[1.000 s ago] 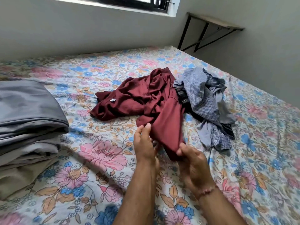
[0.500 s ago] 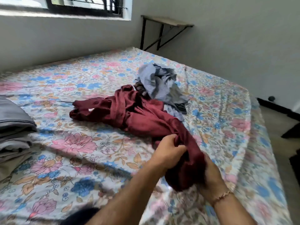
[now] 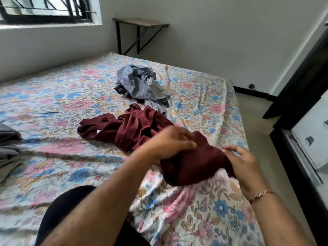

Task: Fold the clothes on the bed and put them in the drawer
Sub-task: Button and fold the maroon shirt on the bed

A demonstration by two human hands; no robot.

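Maroon garment, one, in two hands' grip.

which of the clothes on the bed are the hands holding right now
The maroon garment: both the left hand and right hand grip its near end. The blue-grey pile lies untouched farther back.

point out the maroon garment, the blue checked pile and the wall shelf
maroon garment (image 3: 134, 128), head view, on the bunched middle folds lying on the bed
blue checked pile (image 3: 140, 84), head view, on the crumpled top of the heap
wall shelf (image 3: 142, 22), head view, on the wooden top board
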